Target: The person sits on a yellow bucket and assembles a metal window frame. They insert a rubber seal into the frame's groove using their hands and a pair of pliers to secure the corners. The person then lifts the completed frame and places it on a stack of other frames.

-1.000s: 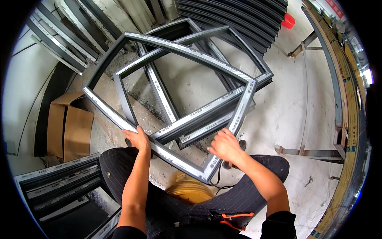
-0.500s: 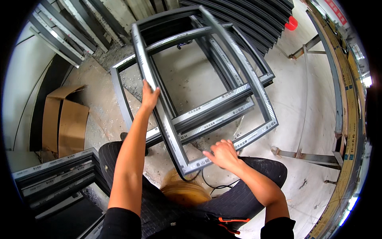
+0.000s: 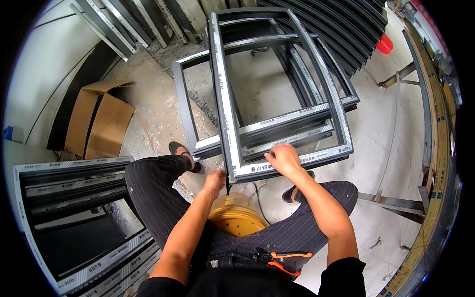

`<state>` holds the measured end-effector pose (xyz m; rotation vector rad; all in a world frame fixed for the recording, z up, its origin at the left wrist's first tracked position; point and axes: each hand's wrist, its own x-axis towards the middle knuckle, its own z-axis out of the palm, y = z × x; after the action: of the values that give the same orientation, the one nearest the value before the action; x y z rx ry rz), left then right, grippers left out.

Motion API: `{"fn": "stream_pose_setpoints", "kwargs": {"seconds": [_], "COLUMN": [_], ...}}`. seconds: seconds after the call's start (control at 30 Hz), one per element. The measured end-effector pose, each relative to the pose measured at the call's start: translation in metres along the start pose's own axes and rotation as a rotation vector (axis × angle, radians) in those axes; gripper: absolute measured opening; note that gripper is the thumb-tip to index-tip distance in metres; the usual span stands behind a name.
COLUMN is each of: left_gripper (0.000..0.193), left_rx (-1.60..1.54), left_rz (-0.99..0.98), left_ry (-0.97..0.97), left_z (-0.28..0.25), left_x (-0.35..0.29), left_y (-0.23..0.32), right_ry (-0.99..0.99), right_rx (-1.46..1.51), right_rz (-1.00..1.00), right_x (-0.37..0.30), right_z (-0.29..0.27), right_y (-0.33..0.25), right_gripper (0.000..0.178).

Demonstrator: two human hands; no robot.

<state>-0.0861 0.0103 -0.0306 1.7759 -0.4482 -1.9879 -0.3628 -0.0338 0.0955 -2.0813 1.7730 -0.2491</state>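
Past a yellow bucket (image 3: 239,219), my left hand (image 3: 214,182) curls near a corner of the top gray frame (image 3: 224,91), my right hand (image 3: 286,160) at its near edge; whether either pinches, I cannot tell. It lies across other frames (image 3: 184,99).

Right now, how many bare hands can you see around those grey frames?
2. The right hand is over the near bar of the top frame; the left hand is by that frame's near left corner. I see no sign of others hidden.
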Motion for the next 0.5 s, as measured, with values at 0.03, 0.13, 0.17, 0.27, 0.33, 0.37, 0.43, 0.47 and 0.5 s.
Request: {"fn": "stream_pose_setpoints", "kwargs": {"seconds": [0.03,0.13,0.17,0.27,0.33,0.37,0.43,0.47,0.5], "left_gripper": [0.036,0.033,0.03,0.025,0.023,0.022,0.022,0.022,0.022], "left_rx": [-0.08,-0.078,-0.054,-0.091,-0.095,-0.073,-0.088,-0.093,-0.095], "left_rz": [-0.027,-0.046,-0.025,-0.002,0.012,0.022,0.044,0.05,0.055], "left_ry": [-0.066,-0.052,-0.061,-0.123,-0.13,-0.104,-0.061,-0.041,-0.024], "left_z": [0.003,0.009,0.009,0.001,0.002,0.004,0.007,0.007,0.009], "left_x": [-0.01,-0.04,-0.049,-0.058,-0.057,-0.054,-0.05,-0.05,-0.052], "left_y": [-0.01,-0.029,-0.031,-0.036,-0.037,-0.04,-0.045,-0.047,-0.044], "right_ry": [0.116,0.017,-0.129,-0.608,-0.774,-0.692,-0.542,-0.52,-0.496], "right_rx": [-0.001,0.142,0.22,0.298,0.371,0.235,0.023,0.009,-0.004], "right_rz": [-0.063,-0.078,-0.101,-0.215,-0.239,-0.293,-0.339,-0.347,-0.351], "right_x": [-0.005,-0.045,-0.064,-0.127,-0.173,-0.193,-0.215,-0.219,-0.221], "right_z": [-0.011,-0.056,-0.067,-0.088,-0.072,-0.065,-0.059,-0.056,-0.054], "right_y": [-0.012,-0.053,-0.063,-0.092,-0.103,-0.109,-0.126,-0.13,-0.133], "right_gripper": [0.029,0.033,0.032,0.031,0.035,0.033,0.03,0.03,0.03]}}
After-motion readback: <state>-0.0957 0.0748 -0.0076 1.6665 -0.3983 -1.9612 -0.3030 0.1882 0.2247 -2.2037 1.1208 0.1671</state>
